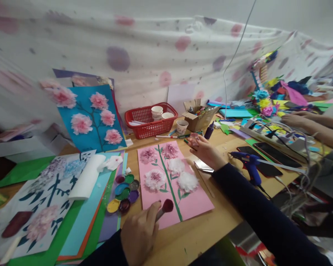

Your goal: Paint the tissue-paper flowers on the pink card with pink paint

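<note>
By flowered pink paper [194, 205], the left hand [140, 232] grips a maroon brush [167, 206], right hand [208, 150] unclear.

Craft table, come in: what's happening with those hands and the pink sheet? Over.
Left hand holds brush over pink sheet. Right hand near purple bottle, contents unclear. Paint pots close by sheet's left edge.

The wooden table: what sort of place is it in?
Probably a craft room or art workshop: small paint pots sit beside a pink sheet bearing fluffy flowers, and a blue glue gun is nearby.
</note>
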`<act>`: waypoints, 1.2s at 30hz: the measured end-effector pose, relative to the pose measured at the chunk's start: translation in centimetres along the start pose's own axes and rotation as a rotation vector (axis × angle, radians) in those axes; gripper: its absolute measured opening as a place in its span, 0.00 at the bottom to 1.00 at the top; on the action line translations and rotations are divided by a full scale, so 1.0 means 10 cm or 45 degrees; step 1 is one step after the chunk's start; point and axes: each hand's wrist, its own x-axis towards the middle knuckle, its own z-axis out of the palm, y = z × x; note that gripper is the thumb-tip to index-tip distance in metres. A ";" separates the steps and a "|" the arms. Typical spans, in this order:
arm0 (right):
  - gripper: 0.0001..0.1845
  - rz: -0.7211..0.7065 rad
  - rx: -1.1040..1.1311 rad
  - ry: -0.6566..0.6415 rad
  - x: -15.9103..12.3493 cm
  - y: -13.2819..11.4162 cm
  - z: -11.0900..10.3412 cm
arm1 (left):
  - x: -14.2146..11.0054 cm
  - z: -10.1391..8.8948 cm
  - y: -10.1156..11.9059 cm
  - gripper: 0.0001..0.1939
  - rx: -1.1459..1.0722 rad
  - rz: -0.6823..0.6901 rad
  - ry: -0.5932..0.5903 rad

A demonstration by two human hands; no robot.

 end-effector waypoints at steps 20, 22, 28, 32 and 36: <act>0.14 -0.993 -1.371 0.396 -0.54 -0.13 0.33 | 0.14 -0.15 0.03 0.13 -0.704 -0.458 -0.172; 0.20 -1.285 -1.535 -0.054 -0.92 -0.17 0.58 | 0.21 -0.26 0.10 0.11 -0.861 -0.585 -0.230; 0.22 -1.391 -1.977 -0.869 -1.30 0.01 1.14 | 0.29 -0.50 0.28 0.10 -0.652 -0.538 -0.323; 0.13 -1.091 -1.875 -0.822 -0.90 0.02 1.31 | 0.22 -0.73 -0.10 0.06 -0.566 -0.407 -0.375; 0.15 -0.538 -1.183 -0.729 -0.45 0.02 1.61 | 0.11 -0.89 -0.81 0.15 0.138 -0.584 0.047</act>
